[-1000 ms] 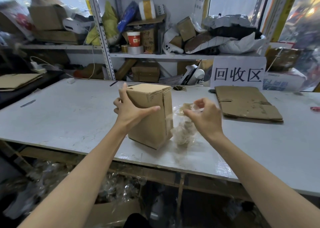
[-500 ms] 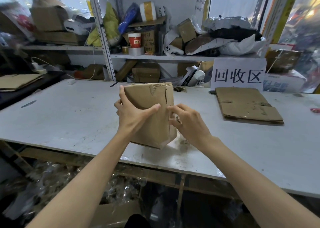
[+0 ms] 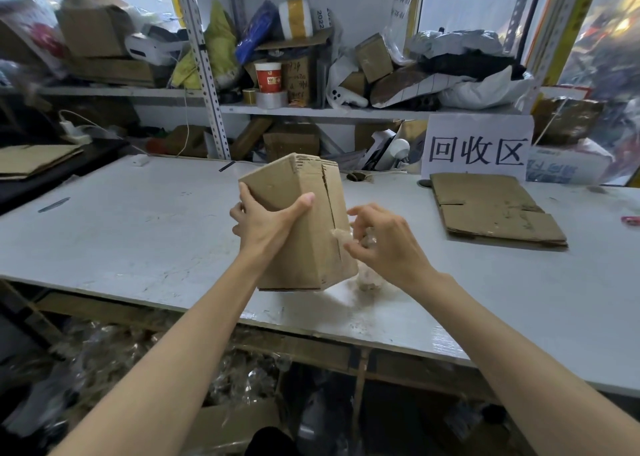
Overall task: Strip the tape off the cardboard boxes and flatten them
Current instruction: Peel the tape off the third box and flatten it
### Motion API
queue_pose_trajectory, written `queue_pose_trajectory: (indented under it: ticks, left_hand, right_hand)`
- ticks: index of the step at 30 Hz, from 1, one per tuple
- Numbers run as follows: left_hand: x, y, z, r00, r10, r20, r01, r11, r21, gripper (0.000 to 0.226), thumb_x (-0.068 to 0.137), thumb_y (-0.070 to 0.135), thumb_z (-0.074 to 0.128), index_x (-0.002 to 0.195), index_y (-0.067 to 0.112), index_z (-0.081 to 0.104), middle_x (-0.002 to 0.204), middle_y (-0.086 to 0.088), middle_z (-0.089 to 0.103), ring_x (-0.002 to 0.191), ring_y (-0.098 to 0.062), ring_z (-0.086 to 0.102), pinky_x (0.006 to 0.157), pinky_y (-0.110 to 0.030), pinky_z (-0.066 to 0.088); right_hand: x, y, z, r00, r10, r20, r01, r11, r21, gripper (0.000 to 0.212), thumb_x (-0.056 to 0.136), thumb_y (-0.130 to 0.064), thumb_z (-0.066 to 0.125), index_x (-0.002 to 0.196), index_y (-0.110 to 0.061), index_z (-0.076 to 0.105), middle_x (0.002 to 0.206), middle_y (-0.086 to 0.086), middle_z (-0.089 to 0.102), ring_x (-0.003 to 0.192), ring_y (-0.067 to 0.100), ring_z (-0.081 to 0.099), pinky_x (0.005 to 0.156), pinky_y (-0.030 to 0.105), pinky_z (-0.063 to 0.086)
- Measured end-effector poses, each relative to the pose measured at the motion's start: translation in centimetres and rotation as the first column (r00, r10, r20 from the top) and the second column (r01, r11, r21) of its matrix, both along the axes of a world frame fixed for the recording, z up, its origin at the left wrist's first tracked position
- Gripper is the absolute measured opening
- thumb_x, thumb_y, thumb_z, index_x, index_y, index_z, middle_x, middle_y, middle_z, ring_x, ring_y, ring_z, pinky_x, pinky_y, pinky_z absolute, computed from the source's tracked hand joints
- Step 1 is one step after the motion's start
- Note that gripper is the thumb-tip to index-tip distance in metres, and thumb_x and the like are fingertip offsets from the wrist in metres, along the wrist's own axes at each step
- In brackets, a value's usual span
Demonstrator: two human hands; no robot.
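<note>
One white table [image 3: 138, 230] | left grip [image 3: 266, 223] clasps box [image 3: 306, 258] | right grip [image 3: 388, 244] pinches tape [image 3: 337, 234] | cluttered shelves [image 3: 346, 112]

A recycling storeroom: cluttered shelves [image 3: 346, 111], flattened cardboard [image 3: 491, 206], a sign [image 3: 478, 149] (handwritten characters).

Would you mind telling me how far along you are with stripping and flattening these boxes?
Done: flattened cardboard lies by the sign, and a wad of peeled tape sits on the table. In hand: the left hand grips the upright box while the right hand pinches a tape strip at its seam. Left: finish peeling, then flatten this box.
</note>
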State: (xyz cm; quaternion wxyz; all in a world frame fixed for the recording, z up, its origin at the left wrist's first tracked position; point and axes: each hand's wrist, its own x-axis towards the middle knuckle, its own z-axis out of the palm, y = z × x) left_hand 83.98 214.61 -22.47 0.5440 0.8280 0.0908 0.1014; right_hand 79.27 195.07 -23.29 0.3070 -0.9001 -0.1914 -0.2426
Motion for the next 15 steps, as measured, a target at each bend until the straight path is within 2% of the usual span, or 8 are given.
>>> queue_pose_trajectory:
  ticks: [3, 6, 8, 11, 13, 15]
  left_hand:
    - [-0.9, -0.2, -1.0, 0.992, -0.101, -0.075, 0.109, 0.989, 0.103, 0.148, 0.038, 0.081, 0.068, 0.148, 0.044, -0.024, 0.149, -0.009, 0.015, 0.136, -0.04, 0.025, 0.108, -0.055, 0.031]
    - [-1.4, 0.4, -1.7, 0.985, -0.161, -0.067, 0.17, 0.97, 0.174, 0.155, 0.035, 0.076, 0.075, 0.142, 0.046, -0.034, 0.151, -0.004, 0.007, 0.139, -0.038, 0.021, 0.112, -0.055, 0.028]
    - [-1.9, 0.6, -2.2, 0.98, -0.195, -0.044, 0.2, 0.952, 0.233, 0.154, 0.039, 0.073, 0.078, 0.14, 0.047, -0.037, 0.153, -0.001, 0.002, 0.141, -0.037, 0.019, 0.113, -0.055, 0.026]
    - [-2.2, 0.7, -2.5, 0.989, -0.149, 0.014, 0.143, 0.968, 0.206, 0.147, 0.04, 0.074, 0.075, 0.142, 0.051, -0.028, 0.149, -0.003, 0.011, 0.136, -0.036, 0.028, 0.109, -0.053, 0.032]
    - [-1.9, 1.2, -2.1, 0.998, -0.064, 0.026, 0.062, 0.995, 0.073, 0.144, 0.039, 0.076, 0.073, 0.149, 0.048, -0.015, 0.144, -0.007, 0.02, 0.131, -0.035, 0.035, 0.105, -0.051, 0.036]
    - [-1.3, 1.7, -1.6, 1.0, 0.0, 0.006, 0.0, 0.999, -0.034, 0.141, 0.041, 0.074, 0.073, 0.153, 0.042, -0.006, 0.14, -0.01, 0.025, 0.126, -0.034, 0.04, 0.103, -0.048, 0.038]
  right_hand:
    - [0.6, 0.6, 0.1, 0.999, -0.054, 0.001, 0.054, 0.995, 0.082, 0.018, 0.08, -0.01, 0.071, 0.086, -0.011, 0.054, 0.09, 0.004, 0.069, 0.077, 0.024, 0.064, 0.07, 0.039, 0.053]
    - [0.8, 0.8, 0.2, 0.997, -0.077, 0.003, 0.076, 0.989, 0.124, 0.033, 0.079, -0.004, 0.068, 0.105, -0.015, 0.053, 0.082, 0.002, 0.067, 0.07, 0.021, 0.064, 0.065, 0.034, 0.054]
    - [0.9, 0.9, 0.3, 0.997, -0.073, -0.023, 0.076, 0.987, 0.142, 0.029, 0.08, -0.005, 0.068, 0.105, -0.015, 0.057, 0.081, 0.002, 0.067, 0.071, 0.019, 0.064, 0.067, 0.037, 0.055]
    - [0.6, 1.2, 0.3, 0.997, -0.018, -0.07, 0.03, 0.984, 0.176, 0.007, 0.082, -0.007, 0.07, 0.087, -0.012, 0.069, 0.082, 0.001, 0.071, 0.079, 0.02, 0.065, 0.074, 0.043, 0.054]
    - [0.1, 1.0, 0.1, 0.994, 0.03, -0.102, -0.014, 0.988, 0.156, 0.006, 0.081, -0.007, 0.069, 0.081, -0.013, 0.07, 0.078, 0.0, 0.07, 0.078, 0.02, 0.065, 0.072, 0.043, 0.053]
    - [-0.5, 0.2, -0.2, 0.995, 0.009, -0.097, -0.001, 0.997, 0.081, 0.007, 0.079, -0.011, 0.067, 0.076, -0.018, 0.066, 0.069, -0.007, 0.065, 0.068, 0.014, 0.06, 0.063, 0.036, 0.051]
